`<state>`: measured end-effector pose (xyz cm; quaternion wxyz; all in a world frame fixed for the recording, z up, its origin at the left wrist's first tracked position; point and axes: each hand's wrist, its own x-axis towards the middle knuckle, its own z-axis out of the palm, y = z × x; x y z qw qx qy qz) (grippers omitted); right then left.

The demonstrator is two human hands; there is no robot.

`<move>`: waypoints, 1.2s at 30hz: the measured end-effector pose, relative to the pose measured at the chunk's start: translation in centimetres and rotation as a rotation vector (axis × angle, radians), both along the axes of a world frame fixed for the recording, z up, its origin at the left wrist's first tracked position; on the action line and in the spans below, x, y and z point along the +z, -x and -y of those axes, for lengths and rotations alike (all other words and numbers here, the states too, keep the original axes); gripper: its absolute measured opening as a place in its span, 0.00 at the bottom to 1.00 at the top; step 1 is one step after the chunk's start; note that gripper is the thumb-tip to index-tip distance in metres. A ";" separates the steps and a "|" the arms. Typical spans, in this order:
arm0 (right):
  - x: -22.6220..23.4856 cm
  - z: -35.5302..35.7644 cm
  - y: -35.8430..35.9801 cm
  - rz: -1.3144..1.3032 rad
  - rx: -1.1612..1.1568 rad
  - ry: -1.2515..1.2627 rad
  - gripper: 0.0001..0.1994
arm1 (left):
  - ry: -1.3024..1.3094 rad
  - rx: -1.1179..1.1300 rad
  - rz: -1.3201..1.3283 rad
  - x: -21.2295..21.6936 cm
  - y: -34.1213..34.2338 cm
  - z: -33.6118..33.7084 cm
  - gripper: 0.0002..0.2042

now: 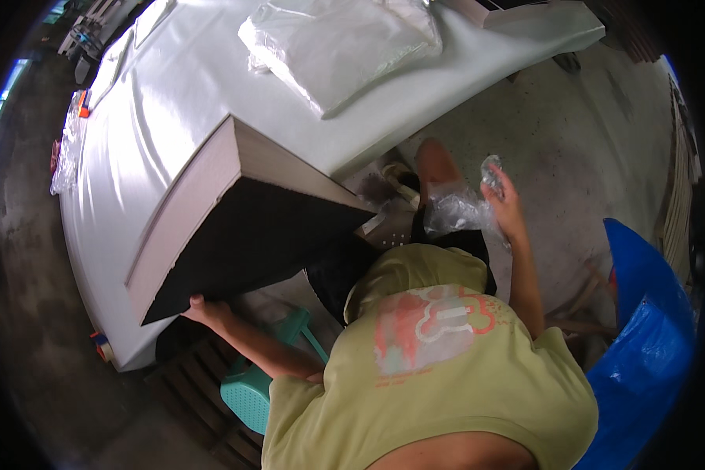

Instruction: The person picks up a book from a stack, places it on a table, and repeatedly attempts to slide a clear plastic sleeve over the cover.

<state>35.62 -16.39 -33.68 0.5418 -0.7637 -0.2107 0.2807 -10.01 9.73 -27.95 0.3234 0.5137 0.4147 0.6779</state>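
A large box (251, 235) with pale sides and a black face is tilted, partly over the near edge of the covered table. My left hand (203, 310) grips its lower left corner; the thumb shows at the edge and most fingers are hidden. Out to the right, my right hand (506, 205) is closed on crumpled clear plastic film (456, 211), which trails across to my bare knee. A bit of the film sticks up past the fingertips.
A shiny whitish sheet covers the table (172, 86). Folded clear plastic bags (341, 51) lie on it at the back. A green plastic stool (247, 392) stands at lower left on dark slats. At right is a blue plastic sheet (642, 345).
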 end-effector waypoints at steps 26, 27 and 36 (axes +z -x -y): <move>4.0 -18.1 10.7 0.229 0.647 -0.206 0.35 | 0.079 -0.237 -0.126 -1.4 -3.2 1.9 0.46; 3.0 -18.1 10.4 0.301 0.592 -0.286 0.36 | 0.138 -0.212 -0.079 -1.1 -3.8 2.2 0.45; 4.6 -24.5 6.5 0.136 0.387 -0.386 0.33 | 0.222 -0.169 -0.246 9.1 -3.9 -3.5 0.39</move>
